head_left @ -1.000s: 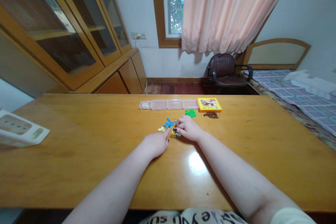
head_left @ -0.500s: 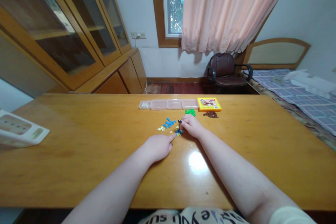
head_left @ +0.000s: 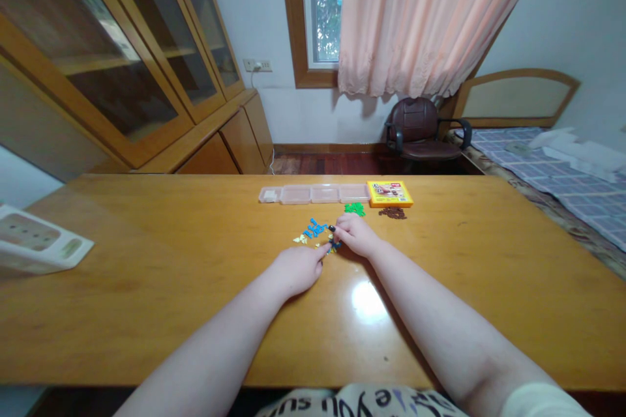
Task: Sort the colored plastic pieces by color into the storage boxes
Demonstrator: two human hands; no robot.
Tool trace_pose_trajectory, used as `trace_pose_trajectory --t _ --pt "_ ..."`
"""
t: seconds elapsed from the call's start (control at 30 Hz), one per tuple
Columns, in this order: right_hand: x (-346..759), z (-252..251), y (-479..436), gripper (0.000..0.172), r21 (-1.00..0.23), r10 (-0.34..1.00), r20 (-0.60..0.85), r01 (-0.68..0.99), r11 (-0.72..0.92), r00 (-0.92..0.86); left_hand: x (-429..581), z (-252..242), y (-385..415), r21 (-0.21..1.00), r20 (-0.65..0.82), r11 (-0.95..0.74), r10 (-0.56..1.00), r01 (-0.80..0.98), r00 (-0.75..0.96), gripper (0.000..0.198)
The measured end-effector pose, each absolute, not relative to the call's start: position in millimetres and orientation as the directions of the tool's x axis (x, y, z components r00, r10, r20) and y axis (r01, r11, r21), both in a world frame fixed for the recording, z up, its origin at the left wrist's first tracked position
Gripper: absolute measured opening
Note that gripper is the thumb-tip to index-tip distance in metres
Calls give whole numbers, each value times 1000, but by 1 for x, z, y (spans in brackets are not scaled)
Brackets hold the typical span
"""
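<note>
My left hand (head_left: 297, 267) rests on the wooden table (head_left: 147, 260), fingers curled, its fingertips touching a tiny blue and yellow piece (head_left: 334, 245). My right hand (head_left: 356, 235) pinches that same piece from the other side, one dark-nailed finger raised. Small blue pieces (head_left: 315, 229) and pale yellow pieces (head_left: 300, 239) lie just left of the fingertips. A green pile (head_left: 355, 209) sits just beyond my right hand, with a brown pile (head_left: 392, 213) to its right.
A clear divided tray (head_left: 313, 194) and a yellow box (head_left: 389, 193) lie farther back on the table. A white holder (head_left: 34, 244) sits at the left edge. Behind are a wooden cabinet, a dark chair (head_left: 420, 133) and a bed.
My right hand drew back slightly from the blue pieces, and my left fingertips slid right to meet it at the small piece.
</note>
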State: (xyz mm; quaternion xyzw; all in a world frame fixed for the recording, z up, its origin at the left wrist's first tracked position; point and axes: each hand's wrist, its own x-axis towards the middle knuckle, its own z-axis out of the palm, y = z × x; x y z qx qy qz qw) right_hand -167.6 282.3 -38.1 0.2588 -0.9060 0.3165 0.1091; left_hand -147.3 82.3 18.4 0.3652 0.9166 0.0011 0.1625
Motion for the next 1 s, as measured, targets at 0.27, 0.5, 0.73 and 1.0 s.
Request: trace_pose_trajectory --t 0.27,0.5,0.73,1.0 --pt "-169 -41 282 51 -498 -407 357 -540 679 -841 -150 16 81 74 -310 785 605 616 -734 50" --pt "-167 -38 280 44 -421 -384 380 -527 739 -842 -154 17 79 59 -303 820 558 570 -772 41" --pt "-168 -39 279 42 -368 -438 350 -552 748 -828 -154 15 78 70 -279 786 607 614 -745 43" --pt "-164 -34 277 40 -377 -444 314 -540 753 -839 -157 14 80 66 -272 799 591 598 -760 39"
